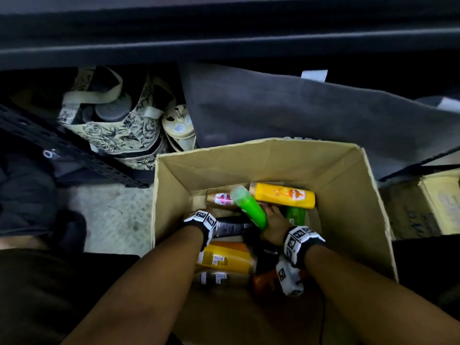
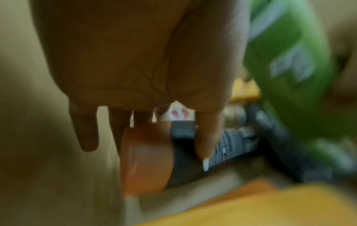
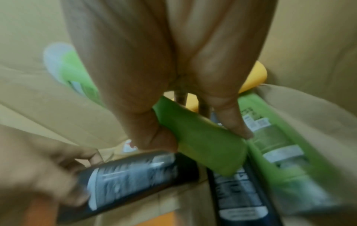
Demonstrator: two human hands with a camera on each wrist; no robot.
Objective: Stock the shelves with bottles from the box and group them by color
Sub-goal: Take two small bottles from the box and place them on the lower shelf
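Observation:
An open cardboard box [image 1: 249, 148] on the floor holds several bottles lying flat. My right hand [image 1: 273, 223] [image 3: 195, 134] grips a green bottle [image 1: 249, 207] [image 3: 204, 146] by its lower end, with the pale cap end tilted up and to the left. My left hand [image 1: 207, 210] [image 2: 162, 145] reaches in at the left. Its thumb and fingers curl round a black bottle [image 1: 234, 226] [image 2: 231, 146] [image 3: 135, 175] with an orange cap [image 2: 144, 157]. A second green bottle [image 1: 295, 215] [image 3: 280, 152] lies just right of the held one.
Also in the box are yellow bottles [image 1: 283, 195] [image 1: 224, 257], a gold pink-labelled bottle [image 1: 221, 199] and another black bottle [image 3: 237, 198]. A dark shelf edge [image 1: 224, 46] runs across the top. Below it sit a patterned bag [image 1: 112, 130] and a grey bag [image 1: 298, 115]. A carton [image 1: 443, 200] stands at the right.

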